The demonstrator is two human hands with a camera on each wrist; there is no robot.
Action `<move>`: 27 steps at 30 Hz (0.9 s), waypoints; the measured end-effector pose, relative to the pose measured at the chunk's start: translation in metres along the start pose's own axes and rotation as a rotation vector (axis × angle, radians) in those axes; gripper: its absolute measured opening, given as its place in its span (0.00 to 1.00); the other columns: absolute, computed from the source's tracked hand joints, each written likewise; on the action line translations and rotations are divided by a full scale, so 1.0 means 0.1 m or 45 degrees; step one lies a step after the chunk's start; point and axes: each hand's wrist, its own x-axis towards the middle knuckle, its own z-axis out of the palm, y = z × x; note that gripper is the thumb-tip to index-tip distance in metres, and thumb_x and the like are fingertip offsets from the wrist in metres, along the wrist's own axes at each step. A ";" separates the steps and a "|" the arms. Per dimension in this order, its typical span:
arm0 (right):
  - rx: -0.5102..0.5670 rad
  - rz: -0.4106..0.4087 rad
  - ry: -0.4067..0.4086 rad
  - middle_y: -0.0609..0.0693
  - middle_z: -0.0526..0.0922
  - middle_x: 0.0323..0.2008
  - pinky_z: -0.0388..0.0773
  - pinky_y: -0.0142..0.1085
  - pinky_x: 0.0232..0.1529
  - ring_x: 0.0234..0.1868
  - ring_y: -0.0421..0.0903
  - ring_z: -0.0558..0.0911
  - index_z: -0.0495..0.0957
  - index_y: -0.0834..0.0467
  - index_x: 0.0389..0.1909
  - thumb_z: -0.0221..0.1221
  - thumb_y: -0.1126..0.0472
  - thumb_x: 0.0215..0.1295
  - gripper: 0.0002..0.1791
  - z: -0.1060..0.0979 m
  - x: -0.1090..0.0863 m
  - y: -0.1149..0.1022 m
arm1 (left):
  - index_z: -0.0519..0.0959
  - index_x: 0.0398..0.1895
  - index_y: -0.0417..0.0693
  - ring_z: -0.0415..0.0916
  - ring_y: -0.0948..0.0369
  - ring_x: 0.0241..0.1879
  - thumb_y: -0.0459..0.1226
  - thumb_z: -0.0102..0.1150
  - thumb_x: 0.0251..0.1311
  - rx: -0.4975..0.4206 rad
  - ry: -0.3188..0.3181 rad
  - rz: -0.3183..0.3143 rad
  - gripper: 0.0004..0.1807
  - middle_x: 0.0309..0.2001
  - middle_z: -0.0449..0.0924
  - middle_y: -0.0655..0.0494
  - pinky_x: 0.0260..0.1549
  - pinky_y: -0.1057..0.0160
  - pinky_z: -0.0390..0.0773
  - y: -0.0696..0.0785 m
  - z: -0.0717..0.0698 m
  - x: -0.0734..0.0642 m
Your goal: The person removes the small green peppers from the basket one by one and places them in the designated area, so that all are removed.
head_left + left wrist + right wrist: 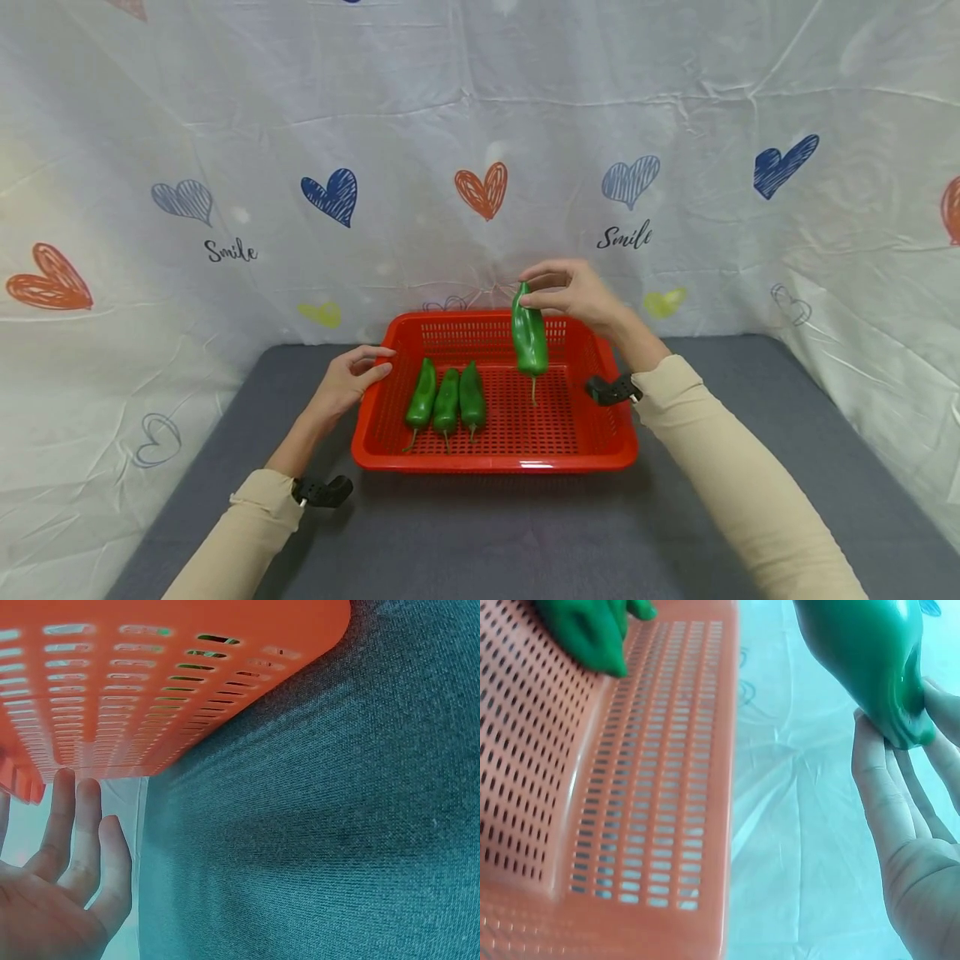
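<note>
Pinches one green pepper (pixel 529 337) near its tip in the right hand (pixel 581 293), with the grip narrow between thumb and fingertips. Holds it nearly vertical, tip up and stem hanging down, above the right half of the red basket (pixel 495 463). Rests the left hand (pixel 348 387) at the basket's left edge, towards the far left corner, with the grip wide and relaxed. Has three more green peppers (pixel 446 404) lying side by side in the basket, near its left edge, stems towards the near edge. Has the basket on the grey bench (pixel 495 533), close to its far edge. Faces a white cloth (pixel 405 133) printed with hearts beyond that edge. Wears beige sleeves (pixel 738 467).
</note>
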 end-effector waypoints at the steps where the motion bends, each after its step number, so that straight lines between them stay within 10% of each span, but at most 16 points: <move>1: 0.002 0.000 0.000 0.67 0.81 0.50 0.82 0.50 0.47 0.43 0.56 0.85 0.81 0.68 0.55 0.70 0.70 0.62 0.20 -0.03 -0.01 0.01 | 0.76 0.64 0.39 0.79 0.46 0.51 0.40 0.62 0.72 0.001 -0.003 0.003 0.22 0.59 0.76 0.34 0.39 0.54 0.84 0.00 0.00 0.00; 27: -0.077 0.013 0.126 0.59 0.81 0.55 0.82 0.42 0.49 0.51 0.51 0.83 0.81 0.65 0.58 0.69 0.69 0.64 0.22 -0.88 -0.41 0.02 | 0.74 0.67 0.40 0.77 0.45 0.55 0.41 0.60 0.74 0.002 0.000 -0.031 0.24 0.63 0.73 0.34 0.42 0.54 0.83 0.01 0.02 0.03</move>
